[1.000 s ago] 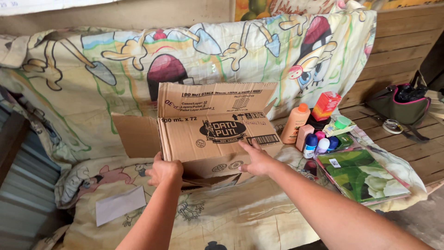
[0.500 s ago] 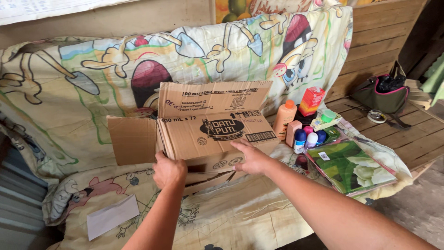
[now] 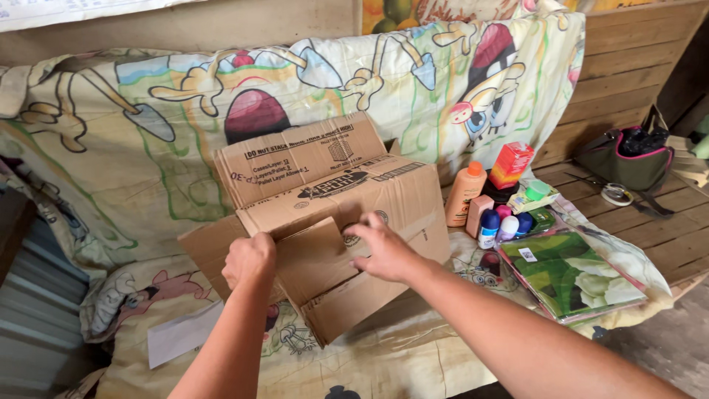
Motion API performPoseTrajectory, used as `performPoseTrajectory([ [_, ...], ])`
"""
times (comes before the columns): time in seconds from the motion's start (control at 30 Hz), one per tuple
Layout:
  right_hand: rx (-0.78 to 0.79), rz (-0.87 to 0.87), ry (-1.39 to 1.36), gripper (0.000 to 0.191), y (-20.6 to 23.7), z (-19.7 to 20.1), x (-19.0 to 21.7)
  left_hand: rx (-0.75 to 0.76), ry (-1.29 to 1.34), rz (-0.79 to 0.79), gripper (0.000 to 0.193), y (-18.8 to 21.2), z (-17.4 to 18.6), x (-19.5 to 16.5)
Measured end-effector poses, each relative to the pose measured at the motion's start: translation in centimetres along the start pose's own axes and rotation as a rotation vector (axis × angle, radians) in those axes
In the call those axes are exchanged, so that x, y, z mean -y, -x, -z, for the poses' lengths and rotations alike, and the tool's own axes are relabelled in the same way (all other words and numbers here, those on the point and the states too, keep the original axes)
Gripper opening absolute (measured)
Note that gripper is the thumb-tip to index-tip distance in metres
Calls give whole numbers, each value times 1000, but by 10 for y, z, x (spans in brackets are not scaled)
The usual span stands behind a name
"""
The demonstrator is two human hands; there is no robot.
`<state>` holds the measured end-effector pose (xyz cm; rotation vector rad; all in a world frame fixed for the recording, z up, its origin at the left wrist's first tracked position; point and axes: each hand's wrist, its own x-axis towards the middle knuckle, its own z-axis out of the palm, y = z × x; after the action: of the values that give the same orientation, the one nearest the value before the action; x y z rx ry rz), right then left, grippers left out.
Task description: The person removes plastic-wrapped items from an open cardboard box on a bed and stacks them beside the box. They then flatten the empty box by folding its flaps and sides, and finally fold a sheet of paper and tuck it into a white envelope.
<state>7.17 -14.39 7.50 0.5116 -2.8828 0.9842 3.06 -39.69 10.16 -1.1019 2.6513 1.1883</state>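
Now both hands, left hand (image 3: 249,258) and right hand (image 3: 382,250), curl fingers around the cardboard box's (image 3: 347,214) flaps.

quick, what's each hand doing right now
Left hand: closed on a flap of the cardboard box.
Right hand: fingers curled on the box's flap edge, gripping it.

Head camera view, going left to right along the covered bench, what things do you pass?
White paper → left hand → cardboard box → right hand → orange bottle → red box → green packet → dark bag.
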Motion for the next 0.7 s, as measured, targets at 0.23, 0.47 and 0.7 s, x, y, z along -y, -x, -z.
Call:
performPoseTrajectory([
  [0.23, 172, -198, -279, 71, -12, -21, 6, 9, 45, -3, 50, 6, 15, -7],
  [0.47, 72, -231, -434, 32, -21, -25, -8, 14, 67, 29, 48, 2, 28, -11],
  [0.7, 238, -188, 86, 31, -4, -3, -13, 73, 136, 57, 43, 10, 49, -17],
])
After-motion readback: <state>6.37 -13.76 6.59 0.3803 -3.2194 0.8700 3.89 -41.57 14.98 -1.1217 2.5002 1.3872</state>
